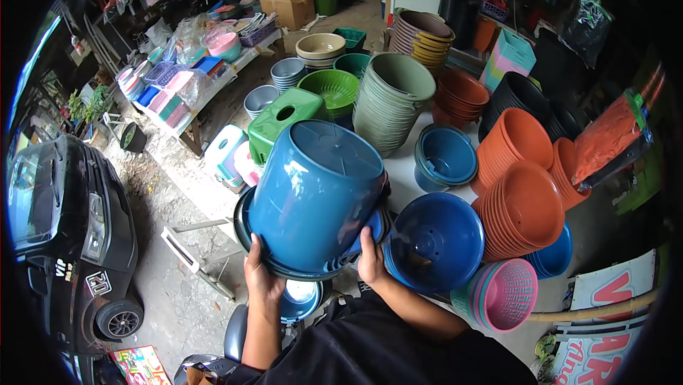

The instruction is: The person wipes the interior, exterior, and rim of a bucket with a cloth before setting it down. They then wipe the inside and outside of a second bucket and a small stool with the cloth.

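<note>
A large blue bucket (313, 196), turned with its base up and tilted, is held in front of my body by both hands. My left hand (262, 275) grips its rim at the lower left, thumb up along the side. At the lower right, my right hand (371, 260) has its thumb against the rim, and its other fingers are hidden behind. Just right of that hand sits a dark blue basin (437, 243). Behind the bucket are a green plastic stool (284, 118) and a tall stack of grey-green buckets (395, 97).
Orange pot stacks (523, 204) and a pink basket (509, 296) stand at the right. A low table (192, 111) with plastic wares is at the upper left. A black car (67, 236) stands at the left, and signboards (605, 328) at the lower right.
</note>
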Action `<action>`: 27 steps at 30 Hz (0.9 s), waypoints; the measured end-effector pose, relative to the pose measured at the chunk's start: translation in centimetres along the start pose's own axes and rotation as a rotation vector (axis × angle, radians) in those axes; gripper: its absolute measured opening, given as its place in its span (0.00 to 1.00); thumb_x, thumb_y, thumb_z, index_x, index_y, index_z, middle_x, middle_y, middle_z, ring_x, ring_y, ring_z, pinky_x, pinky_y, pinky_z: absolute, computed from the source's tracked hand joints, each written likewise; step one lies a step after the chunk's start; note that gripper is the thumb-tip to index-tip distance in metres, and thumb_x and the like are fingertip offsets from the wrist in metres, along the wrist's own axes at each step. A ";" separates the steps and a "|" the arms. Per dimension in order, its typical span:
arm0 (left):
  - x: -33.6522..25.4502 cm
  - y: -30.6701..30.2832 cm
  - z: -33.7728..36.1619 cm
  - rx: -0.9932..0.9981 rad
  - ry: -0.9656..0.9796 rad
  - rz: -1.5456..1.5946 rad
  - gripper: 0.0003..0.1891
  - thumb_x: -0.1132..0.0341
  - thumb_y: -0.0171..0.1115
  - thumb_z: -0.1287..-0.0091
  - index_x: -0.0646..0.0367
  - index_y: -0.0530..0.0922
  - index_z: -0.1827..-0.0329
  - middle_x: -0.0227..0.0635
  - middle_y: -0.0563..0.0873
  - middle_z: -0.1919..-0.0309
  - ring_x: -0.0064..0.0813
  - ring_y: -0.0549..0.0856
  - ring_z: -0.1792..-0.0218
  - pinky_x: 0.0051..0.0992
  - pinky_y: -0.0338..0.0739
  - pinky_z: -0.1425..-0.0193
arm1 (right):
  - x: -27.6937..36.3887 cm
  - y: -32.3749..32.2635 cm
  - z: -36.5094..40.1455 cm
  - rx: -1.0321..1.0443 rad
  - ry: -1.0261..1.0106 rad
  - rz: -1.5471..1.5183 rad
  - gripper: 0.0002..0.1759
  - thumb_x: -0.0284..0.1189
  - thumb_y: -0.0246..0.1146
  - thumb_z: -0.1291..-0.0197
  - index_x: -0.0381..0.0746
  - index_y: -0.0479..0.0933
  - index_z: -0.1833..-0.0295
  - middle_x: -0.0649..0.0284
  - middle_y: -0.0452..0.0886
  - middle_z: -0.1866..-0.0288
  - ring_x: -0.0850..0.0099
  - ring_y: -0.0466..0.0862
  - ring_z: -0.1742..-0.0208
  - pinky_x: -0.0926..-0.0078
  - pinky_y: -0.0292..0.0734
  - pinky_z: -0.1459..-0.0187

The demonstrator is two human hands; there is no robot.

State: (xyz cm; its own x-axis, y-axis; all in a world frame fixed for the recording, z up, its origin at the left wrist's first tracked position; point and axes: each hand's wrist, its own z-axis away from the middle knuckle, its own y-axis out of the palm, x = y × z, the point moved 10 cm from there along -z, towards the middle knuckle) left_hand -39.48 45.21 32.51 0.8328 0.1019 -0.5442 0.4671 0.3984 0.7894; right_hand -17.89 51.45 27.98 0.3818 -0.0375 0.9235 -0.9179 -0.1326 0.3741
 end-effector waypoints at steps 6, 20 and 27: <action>1.3 2.5 -0.2 -0.003 -0.034 0.001 0.23 0.53 0.54 0.24 0.67 0.72 0.40 0.45 0.84 0.47 0.39 0.84 0.47 0.40 0.80 0.40 | 9.4 8.2 3.0 0.271 -0.761 1.100 0.41 0.44 0.62 0.43 0.43 0.63 0.24 0.45 0.56 0.22 0.39 0.48 0.20 0.38 0.43 0.26; 1.4 -2.1 0.9 0.011 -0.034 -0.546 0.19 0.70 0.67 0.33 0.68 0.75 0.42 0.41 0.85 0.53 0.31 0.85 0.54 0.32 0.79 0.45 | 2.2 0.3 -14.6 0.650 0.458 0.689 0.29 0.48 0.59 0.34 0.33 0.79 0.42 0.53 0.86 0.52 0.62 0.86 0.53 0.69 0.77 0.45; 1.4 -4.1 -0.4 -0.100 -0.008 -0.267 0.23 0.67 0.63 0.30 0.63 0.70 0.35 0.43 0.82 0.44 0.37 0.83 0.46 0.41 0.78 0.40 | -3.1 -5.7 -8.2 0.022 0.652 -0.435 0.28 0.48 0.56 0.32 0.37 0.77 0.41 0.54 0.83 0.43 0.61 0.82 0.44 0.62 0.75 0.39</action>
State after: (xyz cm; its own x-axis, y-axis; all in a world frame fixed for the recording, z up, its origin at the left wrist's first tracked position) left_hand -40.38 44.09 28.38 0.6866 -0.0259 -0.7266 0.6390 0.4983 0.5860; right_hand -14.72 60.43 23.63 0.5595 0.6104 0.5607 -0.6955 -0.0222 0.7182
